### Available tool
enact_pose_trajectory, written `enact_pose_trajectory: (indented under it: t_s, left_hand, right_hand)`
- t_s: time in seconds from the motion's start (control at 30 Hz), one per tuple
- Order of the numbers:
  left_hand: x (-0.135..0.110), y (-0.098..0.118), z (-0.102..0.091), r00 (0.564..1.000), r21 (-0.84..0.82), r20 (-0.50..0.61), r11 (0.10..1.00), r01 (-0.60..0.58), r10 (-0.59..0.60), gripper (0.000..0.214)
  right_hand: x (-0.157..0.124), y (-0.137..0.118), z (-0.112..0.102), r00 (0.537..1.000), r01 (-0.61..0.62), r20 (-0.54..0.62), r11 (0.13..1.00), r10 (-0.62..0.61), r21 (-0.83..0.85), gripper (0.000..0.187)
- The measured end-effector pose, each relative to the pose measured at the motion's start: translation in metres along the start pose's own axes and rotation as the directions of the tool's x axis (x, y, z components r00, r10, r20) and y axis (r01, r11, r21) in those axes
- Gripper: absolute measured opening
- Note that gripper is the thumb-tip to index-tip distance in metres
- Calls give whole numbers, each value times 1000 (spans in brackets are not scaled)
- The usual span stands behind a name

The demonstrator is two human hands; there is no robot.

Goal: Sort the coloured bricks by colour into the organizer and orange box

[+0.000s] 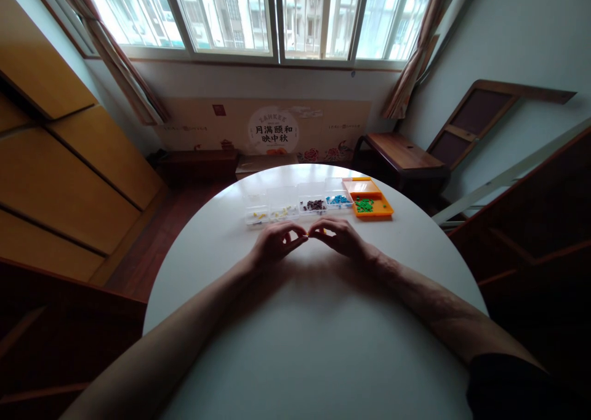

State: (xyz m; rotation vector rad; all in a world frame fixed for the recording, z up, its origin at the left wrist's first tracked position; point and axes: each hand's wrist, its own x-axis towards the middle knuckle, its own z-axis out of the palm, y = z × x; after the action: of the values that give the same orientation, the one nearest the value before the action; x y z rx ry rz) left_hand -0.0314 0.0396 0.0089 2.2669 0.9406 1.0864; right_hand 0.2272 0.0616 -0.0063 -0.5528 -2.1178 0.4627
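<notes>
Over the white round table (318, 321), my left hand (277, 241) and my right hand (339, 236) meet fingertip to fingertip, both pinched closed. Where they touch there is a tiny yellowish piece (307, 235), too small to name, and I cannot tell which hand bears it. A bit of yellow-orange shows past my right fingers, mostly hidden. Just beyond the hands stands a row of clear plastic boxes with lids up, holding small yellow pieces (259, 215), whitish pieces, dark pieces (314, 205) and blue pieces (338, 199). Green pieces (364, 205) lie in an orange box (382, 207) at the row's right end.
Wooden cabinets (78, 161) stand at left. Past the table's far edge are a printed cardboard panel (323, 124) and low boxes under the windows. A wooden stool or small table (401, 149) is at the back right, with dark furniture along both sides.
</notes>
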Motion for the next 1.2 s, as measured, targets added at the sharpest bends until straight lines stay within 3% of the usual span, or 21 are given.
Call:
enact_pose_trajectory:
  t_s: [0.2,0.83,0.93,1.03,1.2]
  left_hand:
    - [1,2,-1,999,-75,20,996,-40,42,22]
    - [2,2,0,995,-7,-40,996,-92,92,17]
    - [2,-1,-7,994,74,-58,994,-84,88,18]
    - [1,-7,-22,991,260,-111,965,-40,71,18]
    - [-3,-25,-56,963,509,-268,845,167,-29,17]
  right_hand:
    - [0,-2,-2,1000,-9,1,1000,9,27,9]
    - [3,-9,-4,997,78,3,993,-78,-87,6]
    - [3,-8,-4,998,64,-18,990,-67,-128,6]
    - [3,-3,-9,998,30,-42,974,-40,-226,8]
    - [-1,9,-27,1000,0,17,936,7,-353,6]
